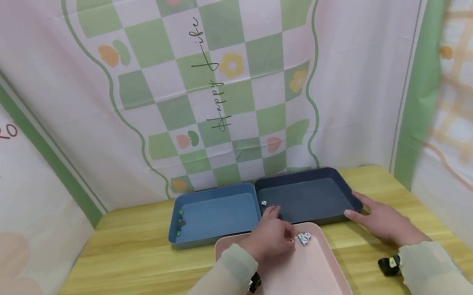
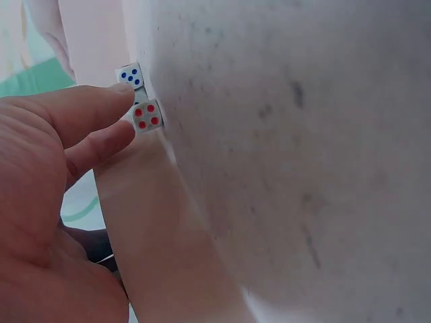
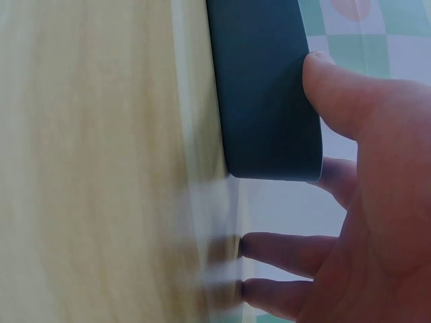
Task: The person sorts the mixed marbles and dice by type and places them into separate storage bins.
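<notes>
My left hand (image 1: 272, 236) reaches over the pink tray (image 1: 294, 294). Its thumb and forefinger seem to pinch a small white die, partly hidden by the fingertips. Near those tips in the left wrist view are a die with red dots (image 2: 148, 116) and another with blue dots (image 2: 131, 76). From the head view, a few white dice (image 1: 304, 238) lie close together by the tray's far right corner. My right hand (image 1: 382, 220) rests at the near right corner of the dark navy tray (image 1: 334, 174), thumb on its wall (image 3: 269, 94) and fingers straight.
A blue tray (image 1: 217, 239) stands left of the navy one, with several small green and yellow pieces (image 1: 180, 223) along its left side. Inside the navy tray, one small die (image 1: 264, 203) sits by the left wall. A patterned curtain (image 1: 229, 93) hangs behind the wooden table (image 1: 124, 282).
</notes>
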`<action>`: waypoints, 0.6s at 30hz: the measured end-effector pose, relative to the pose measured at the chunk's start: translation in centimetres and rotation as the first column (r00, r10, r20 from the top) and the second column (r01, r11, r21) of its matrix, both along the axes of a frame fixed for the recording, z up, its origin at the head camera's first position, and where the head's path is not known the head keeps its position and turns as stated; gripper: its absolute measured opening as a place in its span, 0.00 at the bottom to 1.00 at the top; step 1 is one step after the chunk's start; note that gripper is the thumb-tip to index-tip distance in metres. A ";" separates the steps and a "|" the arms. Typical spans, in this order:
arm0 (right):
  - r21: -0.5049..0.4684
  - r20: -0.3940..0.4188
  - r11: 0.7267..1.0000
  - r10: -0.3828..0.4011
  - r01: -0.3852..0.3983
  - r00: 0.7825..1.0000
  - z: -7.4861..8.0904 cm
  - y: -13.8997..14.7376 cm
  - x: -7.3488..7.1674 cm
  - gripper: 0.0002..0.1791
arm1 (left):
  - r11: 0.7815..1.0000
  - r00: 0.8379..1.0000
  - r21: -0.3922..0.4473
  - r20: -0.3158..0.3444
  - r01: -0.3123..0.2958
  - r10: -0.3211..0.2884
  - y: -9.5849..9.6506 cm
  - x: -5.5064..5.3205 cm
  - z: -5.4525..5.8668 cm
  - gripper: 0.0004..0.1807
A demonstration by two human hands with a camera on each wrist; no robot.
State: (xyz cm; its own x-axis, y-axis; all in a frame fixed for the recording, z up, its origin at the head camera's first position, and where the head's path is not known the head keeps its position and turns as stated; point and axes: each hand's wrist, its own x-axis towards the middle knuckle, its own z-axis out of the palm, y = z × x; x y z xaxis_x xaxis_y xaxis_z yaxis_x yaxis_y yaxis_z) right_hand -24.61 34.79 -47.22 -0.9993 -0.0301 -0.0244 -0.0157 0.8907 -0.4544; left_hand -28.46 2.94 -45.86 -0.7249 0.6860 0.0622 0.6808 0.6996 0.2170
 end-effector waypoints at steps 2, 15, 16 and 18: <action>0.003 -0.006 1.000 0.001 -0.001 1.000 0.0 0.0 0.0 0.52 | 1.000 1.000 -0.005 -0.001 -0.010 0.010 -0.1 0.0 0.1 0.04; 0.004 -0.011 1.000 0.002 -0.002 1.000 -0.1 -0.1 0.0 0.52 | 1.000 1.000 -0.021 0.009 0.020 -0.020 -0.6 -0.2 0.0 0.06; 0.005 -0.012 1.000 0.002 -0.002 1.000 -0.1 -0.1 0.0 0.52 | 0.999 1.000 -0.028 0.005 0.027 -0.027 -0.6 -0.2 0.0 0.06; 0.004 -0.010 1.000 0.001 -0.001 1.000 -0.1 -0.1 0.0 0.52 | 0.998 0.999 -0.041 -0.006 0.041 -0.041 -0.6 -0.3 -0.1 0.02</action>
